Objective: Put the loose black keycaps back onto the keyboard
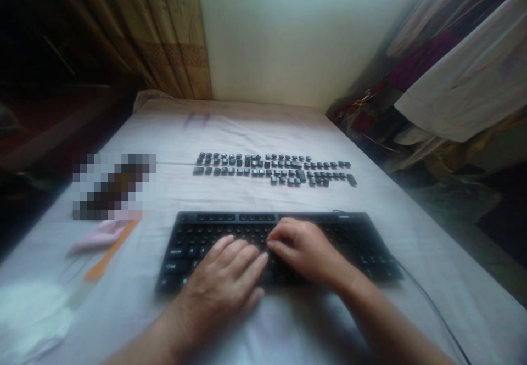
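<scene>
A black keyboard [185,239] lies in front of me, with keycaps fitted on its left part and many bare key sockets towards the middle and right. My left hand [233,269] rests on it, fingers stretched out flat over the left and middle keys. Just right of those fingertips, my right hand [302,247] is closed in a pinch, thumb and fingertips at the middle rows. Whatever sits between the pinching fingers is too small to make out. Beyond the keyboard, rows of loose black keycaps [259,172] lie spread on the sheet.
A white sheet [263,126] covers the surface. At the left lie a blurred-out dark object [117,186], a pink cloth [101,236], an orange strip [111,252] and a pale cloth [33,315]. The keyboard's cable [432,304] trails right. Clothes [465,85] hang at the right.
</scene>
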`<state>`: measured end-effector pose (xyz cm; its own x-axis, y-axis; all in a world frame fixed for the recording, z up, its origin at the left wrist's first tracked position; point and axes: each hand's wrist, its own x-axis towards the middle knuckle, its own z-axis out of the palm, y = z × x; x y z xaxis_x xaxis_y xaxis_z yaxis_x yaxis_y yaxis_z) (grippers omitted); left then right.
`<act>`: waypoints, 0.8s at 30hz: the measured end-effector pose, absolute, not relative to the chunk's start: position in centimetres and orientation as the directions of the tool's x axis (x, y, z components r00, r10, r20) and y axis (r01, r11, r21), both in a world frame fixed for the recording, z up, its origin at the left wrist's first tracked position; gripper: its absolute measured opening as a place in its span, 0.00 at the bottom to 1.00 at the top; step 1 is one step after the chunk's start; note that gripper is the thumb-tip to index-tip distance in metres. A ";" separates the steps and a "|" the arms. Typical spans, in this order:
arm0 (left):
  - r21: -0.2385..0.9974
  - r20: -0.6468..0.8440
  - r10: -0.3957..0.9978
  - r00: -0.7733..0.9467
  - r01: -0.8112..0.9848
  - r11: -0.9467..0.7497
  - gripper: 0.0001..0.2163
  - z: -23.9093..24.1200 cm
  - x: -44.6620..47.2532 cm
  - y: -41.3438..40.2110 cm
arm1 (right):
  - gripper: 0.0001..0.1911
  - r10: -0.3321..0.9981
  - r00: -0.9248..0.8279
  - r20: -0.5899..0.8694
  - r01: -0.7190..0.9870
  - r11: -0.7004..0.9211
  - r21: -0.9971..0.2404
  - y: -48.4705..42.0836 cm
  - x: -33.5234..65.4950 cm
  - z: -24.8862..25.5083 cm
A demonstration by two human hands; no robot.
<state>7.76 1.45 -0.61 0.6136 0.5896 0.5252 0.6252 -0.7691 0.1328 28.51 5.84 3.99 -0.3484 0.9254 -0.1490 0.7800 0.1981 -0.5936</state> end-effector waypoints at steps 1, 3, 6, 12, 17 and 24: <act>0.133 0.523 0.591 0.614 0.626 -0.769 0.15 -0.6 7.8 1.4 | 0.06 0.925 -0.349 -0.151 0.783 0.199 -0.589 5.8 28.5 4.0; 0.131 0.519 0.592 0.617 0.626 -0.769 0.15 -0.6 7.7 1.4 | 0.06 0.924 -0.351 -0.150 0.786 0.204 -0.584 5.8 28.5 4.0; 0.136 0.515 0.599 0.613 0.631 -0.764 0.15 -0.7 7.7 1.4 | 0.07 0.922 -0.359 -0.147 0.786 0.213 -0.581 5.9 28.4 4.0; 0.143 0.520 0.602 0.606 0.633 -0.761 0.14 -0.8 7.9 1.3 | 0.07 0.921 -0.366 -0.133 0.793 0.234 -0.563 5.9 28.5 3.9; 0.147 0.516 0.609 0.602 0.639 -0.756 0.14 -0.8 8.0 1.2 | 0.07 0.920 -0.367 -0.136 0.793 0.233 -0.563 6.0 28.6 3.7; 0.132 0.524 0.597 0.608 0.634 -0.762 0.14 -1.1 7.9 1.4 | 0.07 0.917 -0.369 -0.154 0.822 0.245 -0.514 5.8 28.3 3.9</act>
